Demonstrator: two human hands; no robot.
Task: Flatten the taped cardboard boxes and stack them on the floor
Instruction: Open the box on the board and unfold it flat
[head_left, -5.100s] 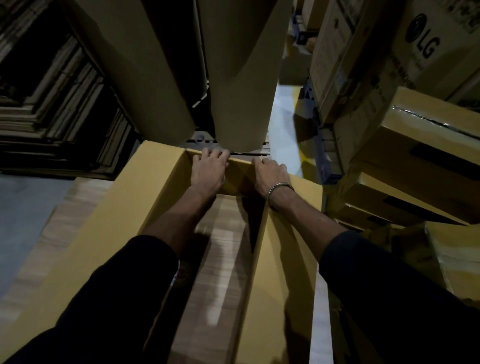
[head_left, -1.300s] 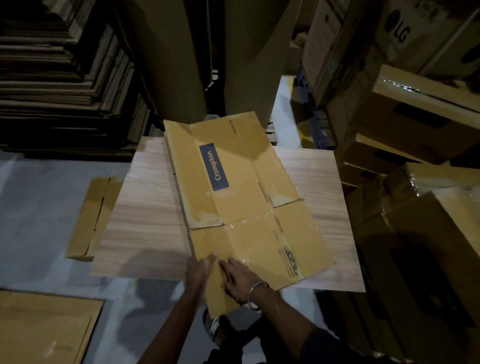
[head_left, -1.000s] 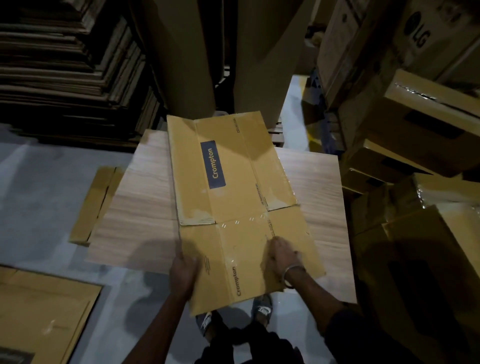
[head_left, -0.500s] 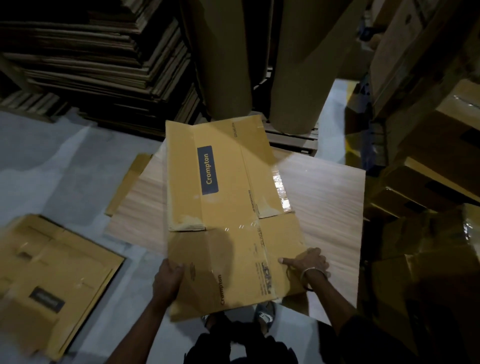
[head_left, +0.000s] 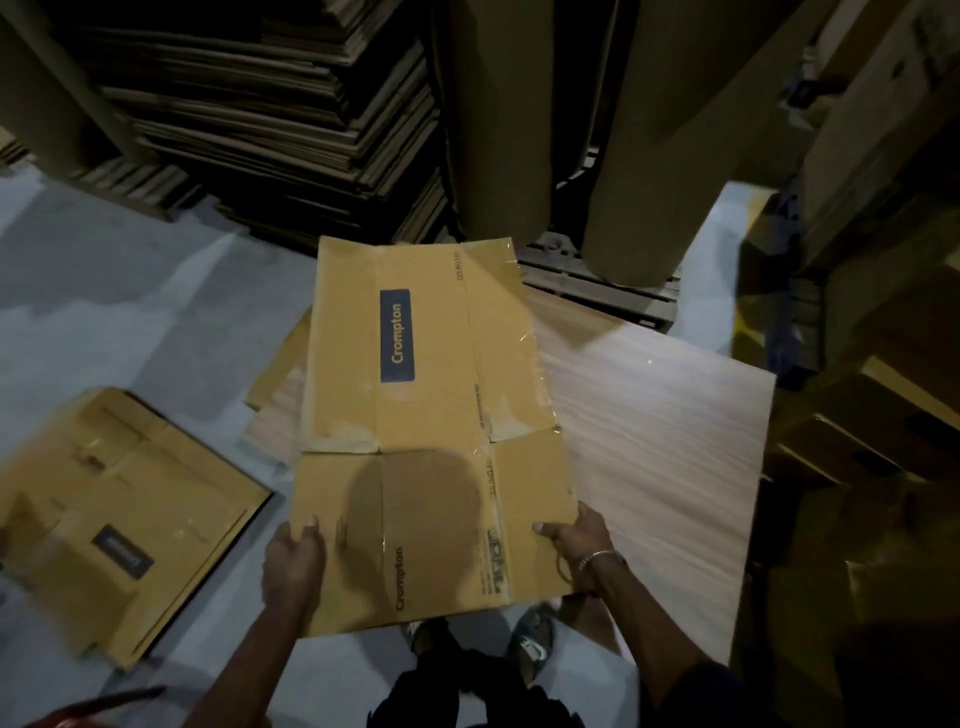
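A flattened yellow Crompton box (head_left: 431, 426) with clear tape on it hangs in front of me, its far end over the wooden board (head_left: 660, 436). My left hand (head_left: 293, 566) grips its near left edge, thumb on top. At the near right edge my right hand (head_left: 576, 545), with a metal bangle on the wrist, grips it the same way. On the grey floor to the left lies a stack of flattened yellow boxes (head_left: 119, 525).
A tall pile of flat cardboard (head_left: 291, 124) fills the back left. Two big brown paper rolls (head_left: 660, 135) stand on a pallet behind the board. Taped boxes (head_left: 872, 426) crowd the right side. My shoes (head_left: 530, 644) show below the box.
The flattened box has come up off the board and swung left toward the floor stack. Both hands slid to its near side edges. My view turned left.
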